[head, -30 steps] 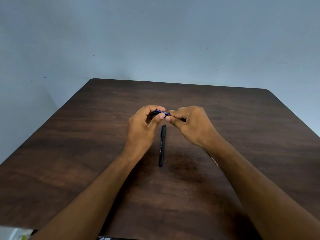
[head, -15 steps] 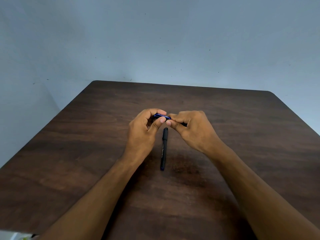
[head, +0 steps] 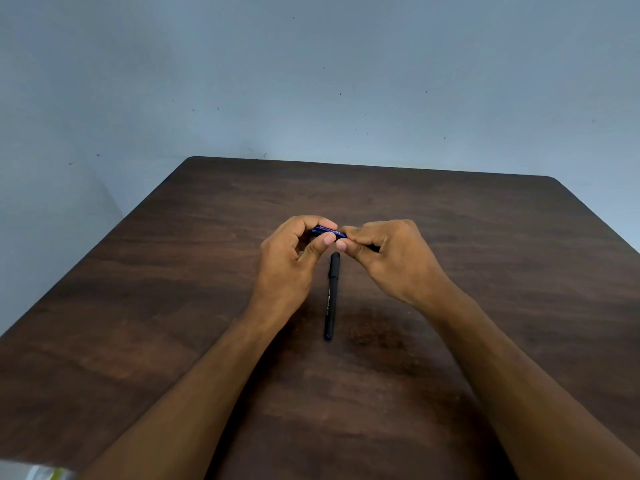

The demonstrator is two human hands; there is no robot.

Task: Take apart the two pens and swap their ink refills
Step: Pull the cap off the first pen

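Note:
A blue pen is held level above the table between both hands. My left hand pinches its left part between thumb and curled fingers. My right hand grips its right part, which is mostly hidden inside the fingers. Only a short blue stretch with white lettering shows between the two hands. A black pen lies on the dark wooden table just below the hands, pointing away from me, whole and capped.
The table's far edge meets a plain blue-grey wall. A pale object shows at the bottom left corner, off the table's near edge.
Both hands keep their hold on the blue pen and have hardly shifted on it. The view has tilted slightly, so everything sits a little lower in frame. The black pen has not moved.

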